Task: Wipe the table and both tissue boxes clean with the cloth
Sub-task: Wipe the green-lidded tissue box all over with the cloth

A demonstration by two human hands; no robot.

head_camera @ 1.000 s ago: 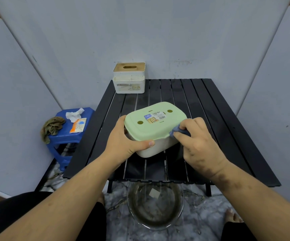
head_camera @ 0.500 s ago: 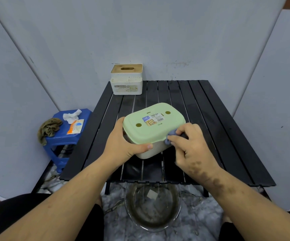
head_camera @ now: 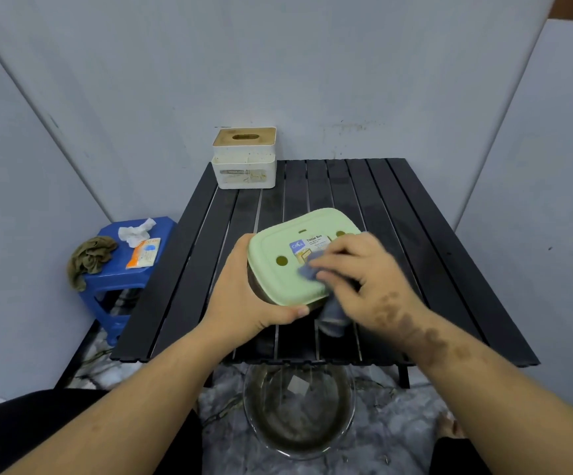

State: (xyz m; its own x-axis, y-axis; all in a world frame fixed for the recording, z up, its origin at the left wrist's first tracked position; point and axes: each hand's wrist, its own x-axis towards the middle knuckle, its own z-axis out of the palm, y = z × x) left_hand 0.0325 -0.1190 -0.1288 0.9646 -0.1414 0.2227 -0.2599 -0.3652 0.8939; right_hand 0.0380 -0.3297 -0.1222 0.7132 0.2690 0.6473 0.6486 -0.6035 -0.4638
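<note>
Head view, near to far. Glass bowl (head_camera: 298, 411) sits on the floor below the table's near edge, murky water in it. Above it the black slatted table (head_camera: 425, 255). Left hand (head_camera: 244, 293) grips the left end of the green tissue box (head_camera: 288, 269), thumb curled under the near rim, fingers round the far side; the box is tipped up toward the camera, label side showing, near edge lifted or resting on the slats, cannot tell which. Right hand (head_camera: 360, 279) is clamped on the blue-grey cloth (head_camera: 329, 306), pressing it on the green face just beside the label, loose tail hanging over the near rim.

Risks, as judgement:
- The box is held by one hand only; a hard sideways stroke could twist it out of that grip, and it would drop toward the table edge or the bowl.
- If the cloth is wet, rubbing over the paper label could smear or peel it.
- The hanging tail could drag across the slats and carry dirt back onto the box.
- Holes in the green face could let water run inside.

Farther back, the white tissue box (head_camera: 244, 159) with a tan lid stands upright at the table's far left corner, well apart from both hands; it looks speckled, probably not yet wiped. Left of the table, a blue stool (head_camera: 106, 279) holds a crumpled tissue (head_camera: 136, 231), an orange packet (head_camera: 144, 257) and an olive rag (head_camera: 89, 258).
</note>
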